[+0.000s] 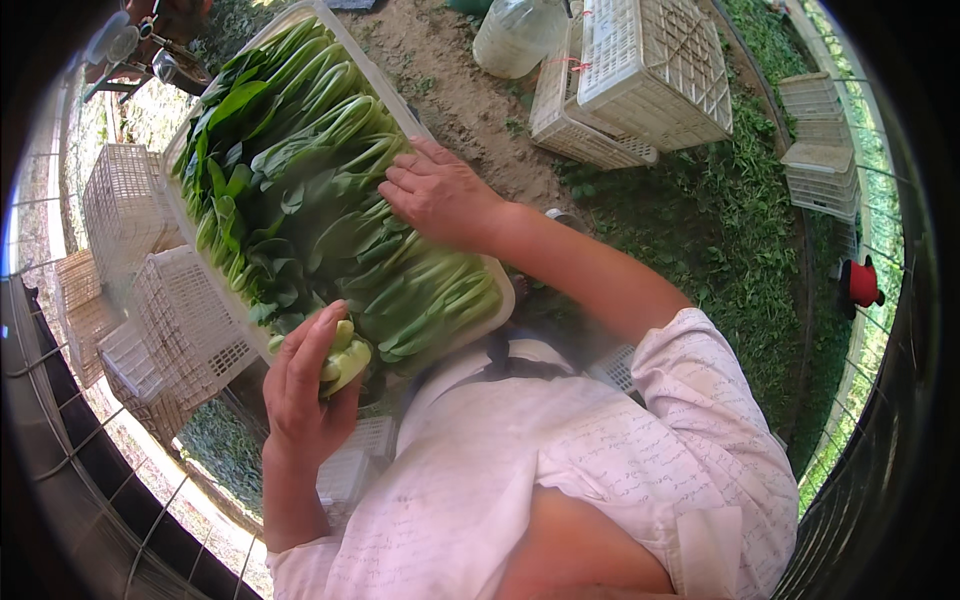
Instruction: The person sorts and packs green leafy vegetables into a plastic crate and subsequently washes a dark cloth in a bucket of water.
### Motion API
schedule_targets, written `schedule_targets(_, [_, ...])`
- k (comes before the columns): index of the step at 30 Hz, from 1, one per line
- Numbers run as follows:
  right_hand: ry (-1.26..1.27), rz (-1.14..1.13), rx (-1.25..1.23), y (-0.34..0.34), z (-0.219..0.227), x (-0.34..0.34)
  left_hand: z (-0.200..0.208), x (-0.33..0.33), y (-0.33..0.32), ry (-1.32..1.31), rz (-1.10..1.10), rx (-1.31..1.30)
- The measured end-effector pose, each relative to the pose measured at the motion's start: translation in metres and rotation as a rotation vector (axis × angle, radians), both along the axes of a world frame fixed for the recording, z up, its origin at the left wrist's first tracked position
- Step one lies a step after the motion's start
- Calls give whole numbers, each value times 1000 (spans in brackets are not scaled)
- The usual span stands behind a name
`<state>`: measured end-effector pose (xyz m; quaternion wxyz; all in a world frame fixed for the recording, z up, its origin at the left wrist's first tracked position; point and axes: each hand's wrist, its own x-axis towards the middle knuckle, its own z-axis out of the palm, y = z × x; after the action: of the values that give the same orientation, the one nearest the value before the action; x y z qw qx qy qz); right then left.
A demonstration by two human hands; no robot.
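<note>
A long, pale plastic crate (378,72) is packed with rows of leafy green bok choy (285,150), their pale stems toward the sides and dark leaves toward the middle. My left hand (303,385) is at the crate's near left corner. Its fingers are closed round the pale stem end of a bok choy head (346,362), whose leaves I cannot separate from those behind. Over the crate's right rim reaches my right hand (437,195). Its fingers are bent onto the bok choy at that side, with the fingertips partly hidden among stems and leaves.
White slatted crates (200,315) stand stacked at the left. More crates (655,75) and a large cloudy jug (518,40) are on the soil at the far right. Past the wire fence (862,330) edge hangs a red item (862,283). Low grass covers the right-hand ground.
</note>
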<state>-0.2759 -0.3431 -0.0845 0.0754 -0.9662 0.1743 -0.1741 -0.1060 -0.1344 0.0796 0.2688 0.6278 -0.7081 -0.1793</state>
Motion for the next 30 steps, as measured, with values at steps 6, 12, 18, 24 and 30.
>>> schedule_targets(6, [10,36,-12,-5,1,0,-34,18,-73,-50,-20,-79])
schedule_targets(12, [-191,-26,160,-41,27,7,-110,41,-129,-271,-67,55])
schedule_targets(18, [-43,-28,25,-84,27,73,-134,25,-112,-484,-111,-45])
schedule_targets(24, [149,41,79,-82,20,82,-103,28,-105,-457,-175,-70])
schedule_targets(30, [55,144,135,-60,17,62,-57,38,-74,-273,-78,-161])
